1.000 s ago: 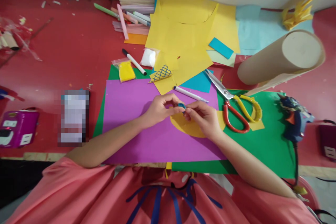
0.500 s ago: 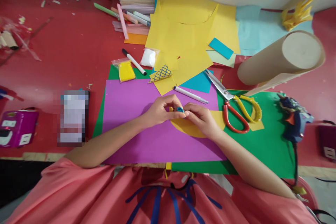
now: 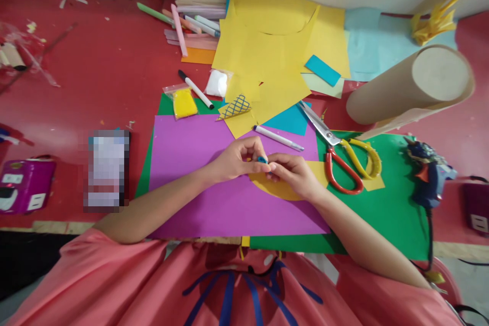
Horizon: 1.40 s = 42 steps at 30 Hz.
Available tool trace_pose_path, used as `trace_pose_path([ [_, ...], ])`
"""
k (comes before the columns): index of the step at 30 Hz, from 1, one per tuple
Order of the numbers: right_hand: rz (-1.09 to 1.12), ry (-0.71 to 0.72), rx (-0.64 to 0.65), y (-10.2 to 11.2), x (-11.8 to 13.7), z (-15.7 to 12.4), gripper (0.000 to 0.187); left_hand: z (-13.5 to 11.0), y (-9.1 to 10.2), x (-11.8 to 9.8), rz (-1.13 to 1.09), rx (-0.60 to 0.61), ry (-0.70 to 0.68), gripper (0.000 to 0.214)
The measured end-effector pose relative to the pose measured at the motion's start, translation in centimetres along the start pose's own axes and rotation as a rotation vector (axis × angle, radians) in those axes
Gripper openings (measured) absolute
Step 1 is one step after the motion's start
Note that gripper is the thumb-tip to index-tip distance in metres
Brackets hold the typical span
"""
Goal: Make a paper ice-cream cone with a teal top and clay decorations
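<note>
My left hand and my right hand meet over the purple paper sheet, fingertips pinched together on a small blue piece. Both hands are closed around it. Under my right hand lies a yellow half-round paper cutout. A white marker lies just beyond my fingers.
Red-and-yellow scissors lie on the green sheet to the right, with a blue glue gun past them. A cardboard tube stands at right. Yellow papers, markers, a blurred phone and a purple box surround the sheet.
My hands have dropped slightly toward the purple sheet and drawn closer around the small blue piece. Everything else on the table stays where it was.
</note>
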State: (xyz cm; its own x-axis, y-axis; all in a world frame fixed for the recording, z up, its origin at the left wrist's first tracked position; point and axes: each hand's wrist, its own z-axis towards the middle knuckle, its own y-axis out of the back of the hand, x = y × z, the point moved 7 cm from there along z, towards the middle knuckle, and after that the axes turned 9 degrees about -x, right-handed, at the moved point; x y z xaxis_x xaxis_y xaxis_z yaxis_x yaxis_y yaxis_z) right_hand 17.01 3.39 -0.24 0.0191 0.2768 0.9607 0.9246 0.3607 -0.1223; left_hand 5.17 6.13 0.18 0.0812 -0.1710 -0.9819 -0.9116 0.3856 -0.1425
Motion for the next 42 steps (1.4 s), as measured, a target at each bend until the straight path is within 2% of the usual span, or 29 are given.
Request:
trace_pose_path([
  [6,0.048,-0.052,0.016,0.2,0.1,0.2,0.037,0.1,-0.1,0.5,-0.028,0.06,0.102,0.041],
  [16,-0.012,-0.027,-0.035,0.3,0.1,0.1,0.04,-0.1,-0.1,-0.4,0.097,0.082,0.037,0.028],
  [22,-0.054,-0.016,-0.027,0.3,0.2,0.1,0.039,-0.1,0.0,0.1,0.069,0.056,0.092,0.034],
  [29,0.239,-0.224,0.134,-0.5,-1.0,0.1,0.034,-0.4,-0.4,0.5,-0.018,0.066,0.191,0.04],
  [35,0.517,-0.379,0.242,-2.2,-1.5,-0.4,0.033,-0.5,-0.8,0.5,-0.069,0.077,0.186,0.045],
  [39,0.583,-0.405,0.27,-2.8,-1.3,-0.6,0.032,-0.4,-0.6,0.4,-0.082,0.074,0.156,0.044],
  [42,0.546,-0.373,0.265,-2.7,-1.0,-0.6,0.034,-0.3,-0.7,0.7,-0.073,0.083,0.188,0.044],
])
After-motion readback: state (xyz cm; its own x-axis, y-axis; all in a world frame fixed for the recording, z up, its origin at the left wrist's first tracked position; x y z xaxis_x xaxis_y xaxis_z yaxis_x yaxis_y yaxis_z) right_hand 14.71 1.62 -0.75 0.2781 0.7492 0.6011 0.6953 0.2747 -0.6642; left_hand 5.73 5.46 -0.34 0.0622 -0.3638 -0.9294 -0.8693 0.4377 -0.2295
